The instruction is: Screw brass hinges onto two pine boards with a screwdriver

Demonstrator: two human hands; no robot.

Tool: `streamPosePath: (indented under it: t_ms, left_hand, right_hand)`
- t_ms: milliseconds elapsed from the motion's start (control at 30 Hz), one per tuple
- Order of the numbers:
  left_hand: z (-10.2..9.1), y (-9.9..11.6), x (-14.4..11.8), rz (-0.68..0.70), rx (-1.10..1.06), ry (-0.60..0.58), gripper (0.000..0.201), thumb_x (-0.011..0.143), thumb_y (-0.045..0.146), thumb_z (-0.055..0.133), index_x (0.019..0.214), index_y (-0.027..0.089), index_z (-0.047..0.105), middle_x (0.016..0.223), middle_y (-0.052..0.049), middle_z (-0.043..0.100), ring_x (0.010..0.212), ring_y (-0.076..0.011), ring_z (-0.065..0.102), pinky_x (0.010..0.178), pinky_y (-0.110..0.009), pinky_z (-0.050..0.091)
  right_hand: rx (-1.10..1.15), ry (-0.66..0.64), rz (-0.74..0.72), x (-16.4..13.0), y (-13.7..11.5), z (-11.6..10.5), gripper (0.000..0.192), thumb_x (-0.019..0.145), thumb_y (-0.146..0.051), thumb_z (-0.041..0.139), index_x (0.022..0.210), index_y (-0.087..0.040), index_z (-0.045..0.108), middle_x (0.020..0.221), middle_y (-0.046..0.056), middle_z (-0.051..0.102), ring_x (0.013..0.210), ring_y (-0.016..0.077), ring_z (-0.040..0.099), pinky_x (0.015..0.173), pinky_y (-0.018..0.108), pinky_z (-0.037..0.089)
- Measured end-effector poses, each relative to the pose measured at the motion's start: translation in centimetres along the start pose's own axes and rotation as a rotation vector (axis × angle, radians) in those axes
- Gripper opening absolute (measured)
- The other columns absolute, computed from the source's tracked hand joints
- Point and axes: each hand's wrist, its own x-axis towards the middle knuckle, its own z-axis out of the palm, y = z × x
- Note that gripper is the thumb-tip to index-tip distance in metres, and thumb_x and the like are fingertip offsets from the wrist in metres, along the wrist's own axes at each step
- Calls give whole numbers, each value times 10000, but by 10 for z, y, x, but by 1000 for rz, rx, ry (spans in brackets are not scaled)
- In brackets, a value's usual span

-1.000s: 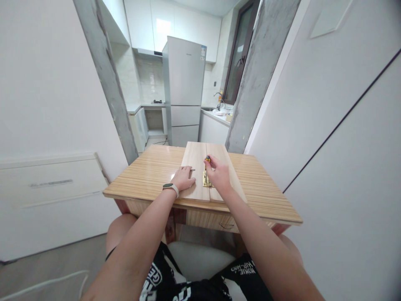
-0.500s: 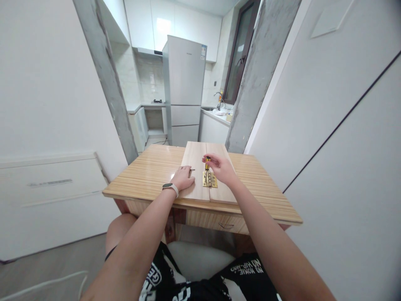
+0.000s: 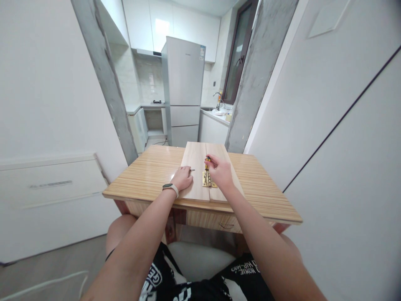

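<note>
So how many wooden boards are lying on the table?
2. The left board lies under the left hand; the right board lies beside it, under the right hand holding a screwdriver.

Left of left hand [image 3: 182, 178]: bare tabletop [image 3: 147, 173], open.
Between hands: brass hinge [image 3: 207, 180], screwdriver [image 3: 207, 162], perhaps a loose screw [image 3: 192, 170].
Right of right hand [image 3: 221, 171]: bare board [image 3: 233, 177], then tabletop.

We sat in a home, at a wooden table [image 3: 150, 175] beside a small kitchen. Beyond our hands stood a white fridge [image 3: 183, 90], wall cabinets [image 3: 169, 23] above it, and a counter with a tap [image 3: 216, 97] to its right.
</note>
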Motion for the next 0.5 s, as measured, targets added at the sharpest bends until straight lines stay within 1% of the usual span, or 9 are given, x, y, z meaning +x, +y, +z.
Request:
streamPosePath:
  t_ms: [133,267,400,500]
  left_hand:
    - [0,0,0,13,-1,10,425,932,212,505,1341,140,596,1374,-163,657,1275,-289,575,1154,-414,384]
    - [-1,0,-1,15,-15,32,384,942,196,492,1306,160,609,1346,-148,663,1268,-281,573,1152,-409,387]
    - [-1,0,-1,16,-22,41,328,948,178,482,1241,163,627,1278,-149,676,1220,-283,583,1124,-415,412]
    - [0,0,-1,7,-27,39,277,960,172,480,1189,171,635,1236,-144,680,1201,-281,583,1119,-418,418]
  right_hand:
    - [-27,26,-4,-2,-3,3,294,949,-306,639,1210,-264,766,1116,70,808,967,273,780,920,410,615]
    - [70,-9,8,0,1,1,320,946,-338,659,1244,-262,747,1131,67,804,974,257,780,940,406,623]
    - [158,-37,4,2,-2,-9,352,952,-334,649,1284,-242,718,1141,80,796,1028,257,773,988,428,612]
    - [214,11,-9,6,-10,-22,347,978,-365,622,1292,-242,702,1166,89,784,1081,261,760,1021,440,598]
